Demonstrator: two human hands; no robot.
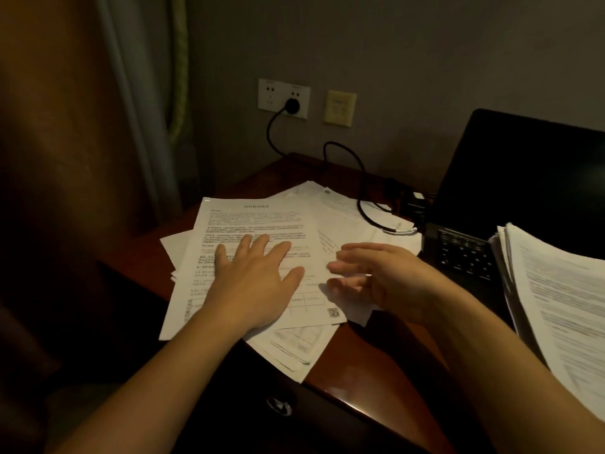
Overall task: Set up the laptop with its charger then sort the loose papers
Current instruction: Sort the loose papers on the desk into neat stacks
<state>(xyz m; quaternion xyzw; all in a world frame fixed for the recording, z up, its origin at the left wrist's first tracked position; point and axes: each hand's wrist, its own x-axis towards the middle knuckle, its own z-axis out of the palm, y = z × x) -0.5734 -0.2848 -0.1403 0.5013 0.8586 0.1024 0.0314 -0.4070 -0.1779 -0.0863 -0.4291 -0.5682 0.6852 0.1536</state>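
The left hand (253, 283) lies flat, palm down and fingers spread, pressing on the top printed sheet (262, 217). The right hand (376, 276) hovers beside it, fingers half-curled and blurred at the edge of a sheet; I cannot tell whether they grip it. The loose papers (347, 211) fan out untidily across the wooden desk (376, 365), white with dense text. To the right the black laptop (517, 178) stands open, its charger cable (361, 178) running up to the wall socket (283, 98). A thicker paper stack (563, 296) overlaps the keyboard.
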